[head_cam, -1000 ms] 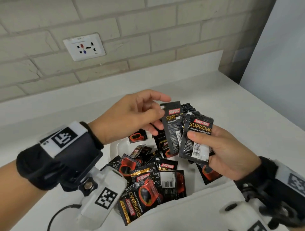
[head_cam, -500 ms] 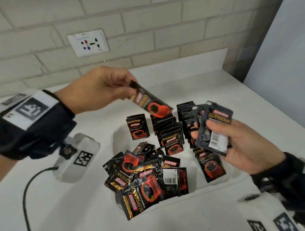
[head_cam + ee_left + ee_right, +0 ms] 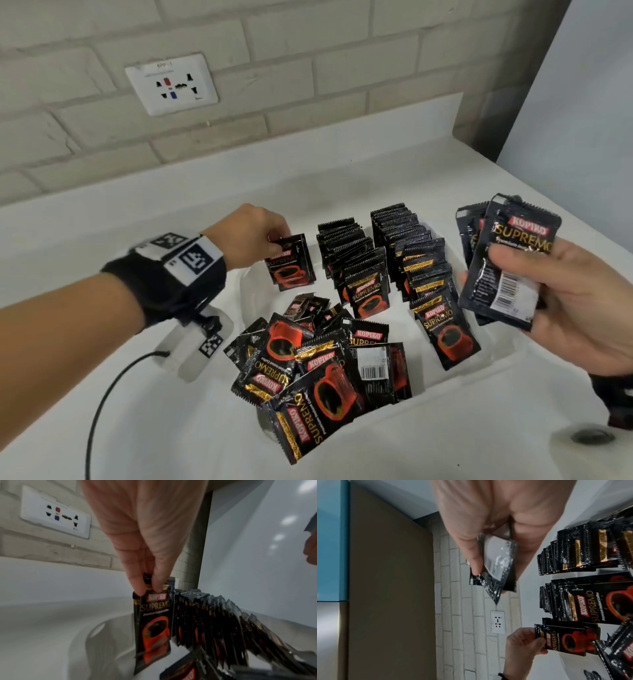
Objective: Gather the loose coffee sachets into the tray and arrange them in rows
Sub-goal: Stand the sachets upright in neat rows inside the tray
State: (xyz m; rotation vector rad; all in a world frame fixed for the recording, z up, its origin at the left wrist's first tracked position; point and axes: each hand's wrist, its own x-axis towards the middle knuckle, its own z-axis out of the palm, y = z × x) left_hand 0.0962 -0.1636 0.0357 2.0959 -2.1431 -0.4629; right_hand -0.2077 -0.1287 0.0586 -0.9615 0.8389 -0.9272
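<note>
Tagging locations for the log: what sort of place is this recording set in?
Probably an office pantry or kitchenette counter. A white countertop runs along a painted brick wall with a multi-pin wall socket, and a white tray holds instant coffee sachets.

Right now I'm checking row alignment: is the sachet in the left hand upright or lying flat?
Upright. The left hand pinches the sachet by its top edge, logo on top, cup picture below.

Black coffee sachets read "KOPIKO" in white on a red band, then "SUPREMO" in gold: the one pinched by the left hand [image 3: 246, 236] at the tray's [image 3: 472, 373] far left corner, the front sachet [image 3: 368, 291] of the middle row, and the bunch [image 3: 510, 260] gripped by the right hand [image 3: 575, 301]. A flipped sachet [image 3: 376, 370] near the tray's front edge shows a barcode.
</note>
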